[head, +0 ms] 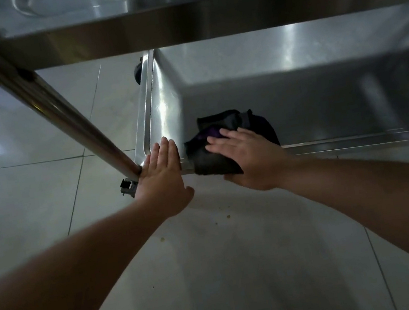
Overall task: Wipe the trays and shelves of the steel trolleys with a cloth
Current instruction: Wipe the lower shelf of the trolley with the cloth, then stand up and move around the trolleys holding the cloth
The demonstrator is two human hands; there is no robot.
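A steel trolley stands before me, its bottom tray (297, 102) low near the floor and an upper shelf (203, 21) across the top of the view. A dark cloth (223, 127) with a purple patch lies crumpled on the tray's near left part and hangs over its front rim. My right hand (249, 155) lies on the cloth with fingers straight, the thumb under the cloth at the rim. My left hand (163, 169) rests flat on the tray's front left corner, fingers straight, beside the cloth.
The trolley's steel post (36, 95) slants down from the upper left to the tray corner by my left hand. A black castor (128, 187) sits under that corner, another (137, 70) at the far left corner. Pale floor tiles with a few crumbs (227, 216) lie below.
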